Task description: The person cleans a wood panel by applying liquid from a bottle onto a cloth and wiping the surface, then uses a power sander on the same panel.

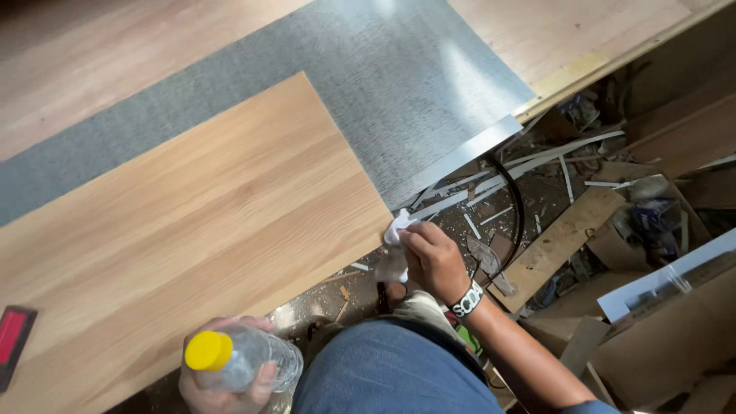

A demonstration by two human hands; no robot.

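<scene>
My right hand [433, 259] grips a crumpled white cloth [399, 228] and presses it against the near right corner of a light wood-grain board [192, 222]. A black wristband sits on that wrist. My left hand [222, 383] holds a clear plastic bottle [257, 359] with a yellow cap [208, 350], low beside my knee in blue jeans. The board lies on a grey speckled sheet [399, 84] spread over a larger wooden surface.
A red and black block [11, 341] lies at the board's left edge. To the right, the floor [537, 230] is littered with white edge-band strips, sawdust, a black curved cable, wood offcuts and cardboard pieces.
</scene>
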